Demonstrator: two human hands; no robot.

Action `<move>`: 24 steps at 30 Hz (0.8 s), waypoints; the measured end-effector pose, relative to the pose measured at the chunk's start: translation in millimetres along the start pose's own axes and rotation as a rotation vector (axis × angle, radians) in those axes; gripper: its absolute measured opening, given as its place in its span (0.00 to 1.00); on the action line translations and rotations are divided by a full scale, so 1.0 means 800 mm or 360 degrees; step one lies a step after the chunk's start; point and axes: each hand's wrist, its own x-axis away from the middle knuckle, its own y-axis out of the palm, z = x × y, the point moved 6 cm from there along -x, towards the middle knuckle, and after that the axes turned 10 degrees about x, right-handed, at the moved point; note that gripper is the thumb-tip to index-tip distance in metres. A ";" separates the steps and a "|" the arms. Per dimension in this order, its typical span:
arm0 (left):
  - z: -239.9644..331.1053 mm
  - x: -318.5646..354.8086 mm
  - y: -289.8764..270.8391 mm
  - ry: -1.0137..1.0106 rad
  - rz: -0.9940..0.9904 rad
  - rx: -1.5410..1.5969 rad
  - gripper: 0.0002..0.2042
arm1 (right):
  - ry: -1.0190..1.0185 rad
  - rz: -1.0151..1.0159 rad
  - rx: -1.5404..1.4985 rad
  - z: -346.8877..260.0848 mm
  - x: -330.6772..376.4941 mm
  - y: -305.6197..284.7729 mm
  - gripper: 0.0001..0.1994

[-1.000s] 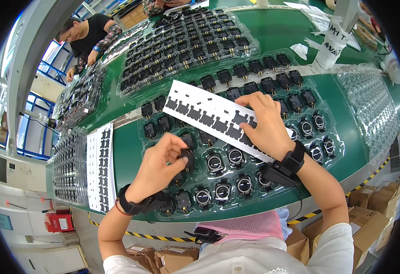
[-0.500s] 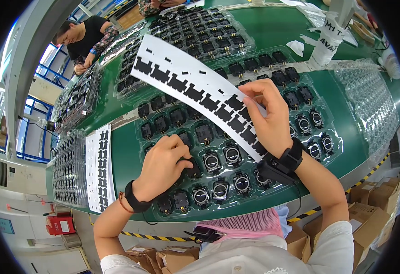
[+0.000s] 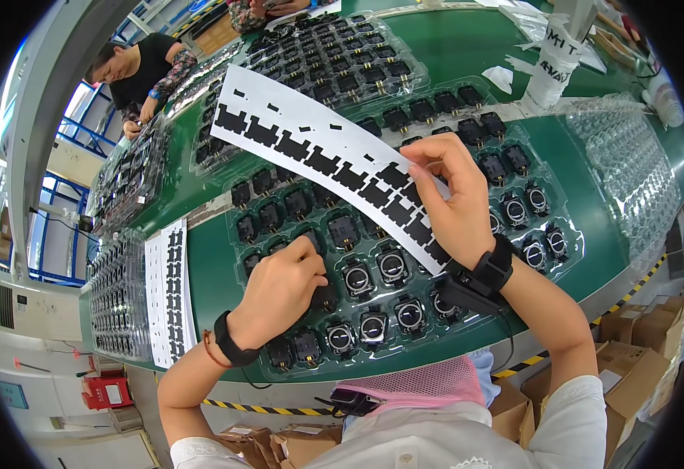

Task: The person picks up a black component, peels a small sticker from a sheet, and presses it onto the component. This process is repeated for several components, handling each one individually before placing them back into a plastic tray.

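Between the thumb and fingers of my right hand (image 3: 457, 195) is a long, curved white sticker sheet (image 3: 275, 98) with rows of black die-cut pieces. It slants up to the left above a clear plastic tray (image 3: 564, 254) of small black parts. My left hand (image 3: 279, 293) is closed, fingers curled down over the tray's left part. Whatever its fingertips pinch is hidden; a black part (image 3: 325, 298) lies right under them. Toward the tray's front and right, several parts show round silver-ringed faces, such as one part (image 3: 358, 277). Others, like a square black part (image 3: 343, 231), show plain backs.
More sticker sheets (image 3: 155, 273) lie at left beside a stacked clear tray (image 3: 115, 305). Another filled tray (image 3: 416, 74) sits beyond mine. Empty clear trays (image 3: 623, 156) are stacked at right, near a taped post (image 3: 554, 70). A co-worker (image 3: 142, 74) works at far left.
The sticker sheet's far end has shifted slightly left and down in the view. Both hands keep nearly the same pose, the left still curled over the tray.
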 end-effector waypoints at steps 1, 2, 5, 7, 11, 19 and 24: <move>0.003 -0.003 -0.001 -0.0040 -0.0010 0.0010 0.05 | 0.0013 -0.0004 -0.0018 0.000 0.000 -0.001 0.10; 0.005 -0.005 -0.003 -0.0079 -0.0020 0.0021 0.05 | 0.0026 -0.0008 -0.0036 0.000 0.000 -0.002 0.10; 0.012 -0.010 -0.009 -0.0002 -0.0069 -0.0059 0.07 | 0.0042 0.0023 -0.0106 -0.001 0.000 -0.003 0.09; 0.011 -0.020 -0.014 -0.0100 -0.0094 0.0254 0.09 | 0.0017 0.0023 -0.0124 -0.001 0.000 -0.002 0.09; -0.003 -0.044 -0.005 -0.0368 -0.0031 0.1163 0.18 | -0.0055 -0.0003 -0.0143 -0.004 0.001 -0.001 0.08; -0.006 -0.073 0.019 -0.0521 0.0301 0.2423 0.19 | -0.0091 -0.0125 -0.0037 -0.011 0.001 0.002 0.07; -0.006 -0.076 0.018 -0.0403 0.0478 0.2223 0.19 | -0.0068 -0.0270 -0.0083 -0.017 0.002 0.007 0.06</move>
